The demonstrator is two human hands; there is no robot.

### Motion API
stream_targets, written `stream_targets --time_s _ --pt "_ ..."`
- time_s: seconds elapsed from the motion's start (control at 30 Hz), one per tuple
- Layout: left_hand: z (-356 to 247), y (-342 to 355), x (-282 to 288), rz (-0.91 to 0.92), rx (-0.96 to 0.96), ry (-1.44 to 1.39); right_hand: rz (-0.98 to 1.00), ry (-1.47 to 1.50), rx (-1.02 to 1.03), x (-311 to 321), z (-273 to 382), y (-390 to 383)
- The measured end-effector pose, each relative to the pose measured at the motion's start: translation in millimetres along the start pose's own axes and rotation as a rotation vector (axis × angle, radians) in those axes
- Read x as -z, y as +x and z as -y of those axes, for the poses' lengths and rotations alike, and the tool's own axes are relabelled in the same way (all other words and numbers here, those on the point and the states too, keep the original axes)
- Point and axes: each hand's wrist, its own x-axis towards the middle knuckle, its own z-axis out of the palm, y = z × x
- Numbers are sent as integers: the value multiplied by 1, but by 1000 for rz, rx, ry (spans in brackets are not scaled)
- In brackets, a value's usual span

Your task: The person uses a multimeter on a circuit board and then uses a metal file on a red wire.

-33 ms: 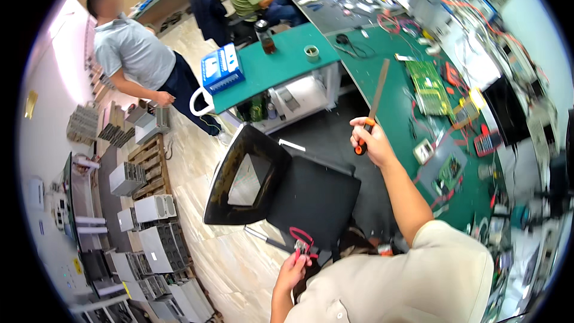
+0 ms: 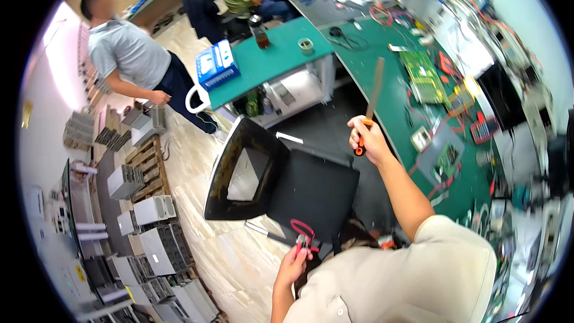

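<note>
My right hand is closed round the orange-and-black handle of a file. The file's long flat metal blade points up and away, just left of the green workbench edge. Low in the view, my left hand is closed on a small red-handled tool with a metal middle and a red loop above it. Its exact kind is too small to tell. Beyond that hand stands a black office chair, its seat near the red loop.
The green workbench on the right carries a circuit board, a red multimeter and loose wires. A green side table holds a blue box. One person stands at left; another sits behind. Metal-cased units line the left.
The whole view has shifted slightly, so the far bench and people sit a little further left and up. Both hands keep their holds.
</note>
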Motion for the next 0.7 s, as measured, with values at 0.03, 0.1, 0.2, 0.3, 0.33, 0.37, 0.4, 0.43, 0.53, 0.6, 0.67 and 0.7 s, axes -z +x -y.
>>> stream_targets --time_s 0.03,0.1,0.2,0.3,0.33,0.37,0.4,0.43,0.53,0.6,0.67,0.7 --pt "6 -3 10 43 -47 81 -8 28 2 -15 -8 -32" --pt "21 -18 39 165 -113 178 -107 -109 -33 -50 -41 -115" --pt "16 -33 56 410 -56 187 -214 -216 -42 -75 -81 -213" --pt "-13 -49 49 650 -32 205 -265 -204 -115 -91 -108 -299" --pt "-20 -63 47 721 -62 212 -266 -198 -101 -102 -111 -327" --pt "-20 -62 45 759 -25 160 -296 -187 -139 -103 -118 -351" --pt "-23 -63 36 797 6 173 -314 -166 -146 -103 -127 -375" --pt "-26 -69 24 840 18 195 -337 -110 -111 -108 -134 -399" --pt "-10 -86 -20 987 60 314 -450 74 2 -124 -147 -468" --pt "11 -103 -51 1115 103 433 -581 139 112 -144 -144 -509" --pt "42 -121 -76 1213 191 554 -656 114 253 -138 -170 -546" --pt "59 -132 -87 1252 211 613 -706 183 269 -138 -176 -569"
